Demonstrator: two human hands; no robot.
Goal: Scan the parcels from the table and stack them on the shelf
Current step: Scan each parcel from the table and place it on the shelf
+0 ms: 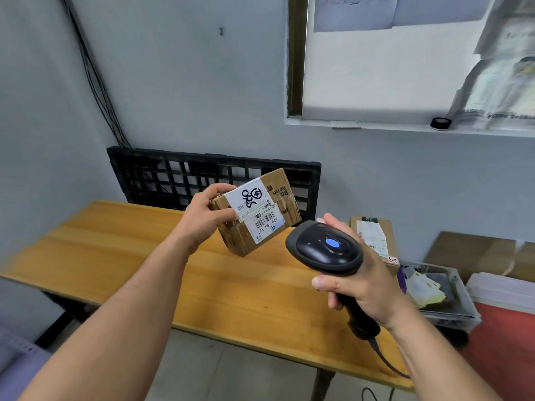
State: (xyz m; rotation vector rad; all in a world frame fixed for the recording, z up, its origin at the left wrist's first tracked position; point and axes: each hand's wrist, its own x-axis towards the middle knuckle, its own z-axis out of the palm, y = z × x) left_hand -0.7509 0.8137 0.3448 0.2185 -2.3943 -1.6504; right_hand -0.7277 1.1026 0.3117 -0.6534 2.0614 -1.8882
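While the left hand (207, 215) grips a small brown cardboard parcel (257, 212), the right hand (362, 285) clasps a black handheld barcode scanner (324, 247).
The parcel hangs tilted above the yellow wooden table (231, 285) at frame centre (white barcode label facing up), just left of the scanner; a second brown labelled box (373, 238) sits behind the scanner, centre right.

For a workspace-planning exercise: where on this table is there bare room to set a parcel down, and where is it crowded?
Free: left half of the table, up to the black pallet behind; the middle under the held parcel. Crowded: far right corner, by the second parcel and grey tray.
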